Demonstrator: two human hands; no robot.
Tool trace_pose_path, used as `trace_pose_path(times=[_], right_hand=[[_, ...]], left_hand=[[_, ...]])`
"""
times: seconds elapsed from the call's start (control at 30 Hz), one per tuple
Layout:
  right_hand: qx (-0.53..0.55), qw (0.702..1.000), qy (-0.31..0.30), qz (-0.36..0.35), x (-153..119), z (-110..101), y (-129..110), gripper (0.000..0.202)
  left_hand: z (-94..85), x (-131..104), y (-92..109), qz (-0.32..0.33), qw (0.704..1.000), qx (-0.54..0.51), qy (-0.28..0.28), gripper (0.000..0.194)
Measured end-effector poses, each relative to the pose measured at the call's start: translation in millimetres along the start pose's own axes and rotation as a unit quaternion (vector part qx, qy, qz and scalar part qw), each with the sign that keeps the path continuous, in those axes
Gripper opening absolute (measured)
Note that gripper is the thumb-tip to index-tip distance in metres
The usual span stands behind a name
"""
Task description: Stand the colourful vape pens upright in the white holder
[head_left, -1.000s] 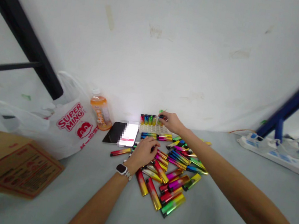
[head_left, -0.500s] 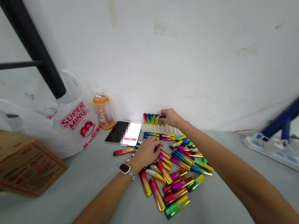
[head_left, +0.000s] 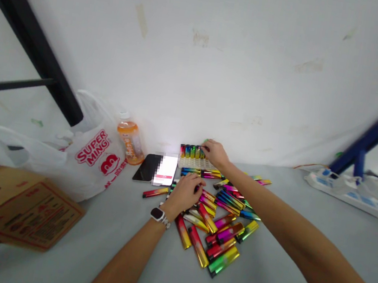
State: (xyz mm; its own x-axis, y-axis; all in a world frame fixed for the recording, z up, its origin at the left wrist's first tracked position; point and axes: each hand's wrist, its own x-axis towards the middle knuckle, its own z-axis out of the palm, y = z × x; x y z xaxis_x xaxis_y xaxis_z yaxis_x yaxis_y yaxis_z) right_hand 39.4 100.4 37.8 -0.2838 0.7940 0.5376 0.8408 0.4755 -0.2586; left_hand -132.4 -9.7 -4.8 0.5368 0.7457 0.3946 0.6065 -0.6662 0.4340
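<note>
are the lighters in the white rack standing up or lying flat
Upright: the lighters in the white rack stand side by side, dark ends on top.

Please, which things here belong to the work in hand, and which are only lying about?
In the work, it seems:
- loose lighters, by the left hand
- upright lighters, by the right hand
- white tray

Only lying about:
- orange bottle
- plastic bag
- cardboard box
- dark-screened device
- power strip
</note>
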Motion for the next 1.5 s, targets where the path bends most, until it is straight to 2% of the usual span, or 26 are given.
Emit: trace_pose_path(times=[0.17, 0.33, 0.6, 0.8, 0.9, 1.03, 1.1, 1.27, 1.4, 1.5], right_hand=[[0.038, 0.999, -0.021, -0.023, 6, -6, 6, 0.017], [0.026, 0.998, -0.047, -0.017, 8, -13, 10, 0.019], [-0.101, 0.994, -0.025, -0.034, -7, -4, -5, 0.029], [-0.153, 0.986, -0.057, -0.026, -24, -7, -11, 0.042], [-0.143, 0.985, -0.087, -0.045, -38, -15, -15, 0.049], [-0.127, 0.977, -0.162, -0.054, -60, -27, -17, 0.032], [-0.140, 0.969, -0.197, -0.055, -68, -32, -18, 0.030], [-0.178, 0.951, -0.248, -0.057, -68, -32, -19, 0.028], [-0.175, 0.954, -0.236, -0.059, -61, -28, -17, 0.028], [-0.091, 0.980, -0.178, -0.020, -62, -27, -14, 0.027]], left_hand=[[0.5, 0, -1, -0.003, 1.000, 0.001, -0.001, 0.020], [1.2, 0, -1, 0.004, 1.000, 0.001, 0.004, 0.020], [1.5, 0, -1, 0.007, 1.000, -0.001, 0.005, 0.020], [-0.2, 0, 2, -0.003, 1.000, 0.002, -0.003, 0.020], [-0.2, 1, 3, -0.006, 1.000, 0.008, -0.003, 0.019], [1.0, 3, 2, -0.021, 0.999, 0.013, 0.024, 0.019], [1.1, 4, 2, -0.034, 0.999, 0.011, 0.039, 0.019], [-0.5, 4, 4, -0.058, 0.997, 0.006, 0.045, 0.018], [-0.3, 3, 2, -0.063, 0.997, 0.006, 0.052, 0.018], [-0.1, 3, 1, -0.075, 0.995, 0.005, 0.062, 0.017]])
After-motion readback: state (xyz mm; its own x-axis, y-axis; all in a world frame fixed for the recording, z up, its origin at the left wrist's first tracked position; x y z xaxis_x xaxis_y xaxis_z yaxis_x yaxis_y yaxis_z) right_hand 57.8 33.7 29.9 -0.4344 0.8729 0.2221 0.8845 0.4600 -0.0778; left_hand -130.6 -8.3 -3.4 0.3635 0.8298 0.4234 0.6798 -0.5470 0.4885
